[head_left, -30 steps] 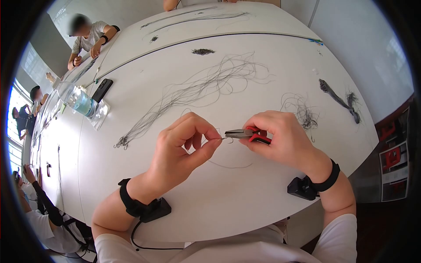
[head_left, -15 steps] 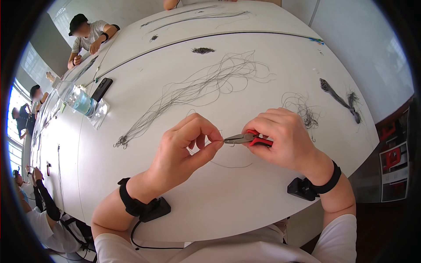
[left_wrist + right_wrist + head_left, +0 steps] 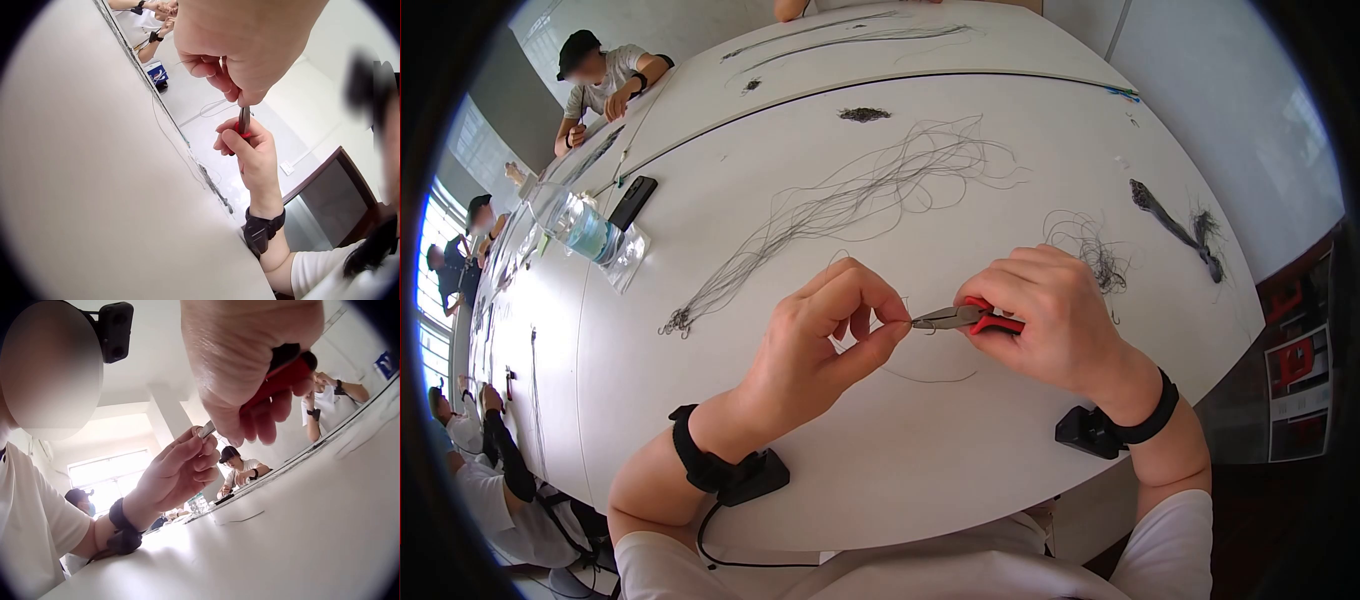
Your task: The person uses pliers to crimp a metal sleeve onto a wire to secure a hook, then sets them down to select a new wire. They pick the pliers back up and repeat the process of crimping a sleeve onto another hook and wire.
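In the head view my left hand pinches a small fishhook between thumb and forefinger; most of the hook is hidden by fingertips and tool. My right hand grips red-handled needle-nose pliers, their nose pointing left. The plier tips meet the left fingertips, with the hook's bend showing just under the nose. A thin line curves below the hands. The left wrist view shows the pliers reaching up to the left thumb. Seen from the right wrist, the red handle lies inside the right palm.
A bundle of long lines with hooks at one end stretches across the table beyond the hands. A tangle of line and a dark bundle lie to the right. A water bottle and phone are left; other people sit around.
The pliers have moved slightly left and down, bringing their tips from above the hook to the left fingertips. The right hand has turned a little; the left has barely moved.
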Demonstrator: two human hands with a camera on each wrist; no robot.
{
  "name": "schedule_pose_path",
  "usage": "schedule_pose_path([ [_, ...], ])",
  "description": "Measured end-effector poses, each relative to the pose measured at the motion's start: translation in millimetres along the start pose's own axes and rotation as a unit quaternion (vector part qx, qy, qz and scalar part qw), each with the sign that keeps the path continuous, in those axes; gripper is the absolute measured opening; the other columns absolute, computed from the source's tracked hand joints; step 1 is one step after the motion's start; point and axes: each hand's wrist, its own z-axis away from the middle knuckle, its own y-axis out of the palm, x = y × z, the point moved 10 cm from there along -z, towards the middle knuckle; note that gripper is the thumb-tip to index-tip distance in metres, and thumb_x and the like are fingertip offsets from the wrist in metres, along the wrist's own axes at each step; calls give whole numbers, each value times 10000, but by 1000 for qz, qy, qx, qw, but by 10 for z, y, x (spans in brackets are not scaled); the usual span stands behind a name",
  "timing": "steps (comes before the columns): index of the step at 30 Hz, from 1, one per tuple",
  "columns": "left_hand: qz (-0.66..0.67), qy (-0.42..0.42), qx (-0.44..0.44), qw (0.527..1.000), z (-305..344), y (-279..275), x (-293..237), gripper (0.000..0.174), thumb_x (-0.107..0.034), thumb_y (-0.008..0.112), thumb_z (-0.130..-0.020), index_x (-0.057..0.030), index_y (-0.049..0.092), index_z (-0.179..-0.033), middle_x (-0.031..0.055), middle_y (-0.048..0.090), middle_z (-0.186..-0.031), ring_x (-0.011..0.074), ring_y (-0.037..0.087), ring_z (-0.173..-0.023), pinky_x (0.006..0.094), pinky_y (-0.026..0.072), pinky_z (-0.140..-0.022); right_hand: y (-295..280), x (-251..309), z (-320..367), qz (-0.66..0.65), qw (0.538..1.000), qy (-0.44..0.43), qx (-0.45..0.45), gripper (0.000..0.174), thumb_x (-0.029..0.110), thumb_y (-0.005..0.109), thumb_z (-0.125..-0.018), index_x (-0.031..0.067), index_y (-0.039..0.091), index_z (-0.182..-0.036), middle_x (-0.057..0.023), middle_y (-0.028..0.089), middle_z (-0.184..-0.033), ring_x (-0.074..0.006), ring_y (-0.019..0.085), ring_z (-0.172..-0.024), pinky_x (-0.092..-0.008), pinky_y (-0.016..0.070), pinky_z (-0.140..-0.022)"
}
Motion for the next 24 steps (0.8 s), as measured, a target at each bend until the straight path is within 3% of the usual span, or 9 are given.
schedule_pose_path([
  [24, 0, -16, 0, 1000, 16, 22, 56, 128, 0, 725, -850, -46, 608, -871, 8, 588, -848, 106, 499, -665, 258, 418, -596, -1, 44, 14, 48, 999, -5, -1, 207, 113, 792, -667, 122, 632, -798, 14, 611, -686, -184, 584, -650, -328, 428, -603],
])
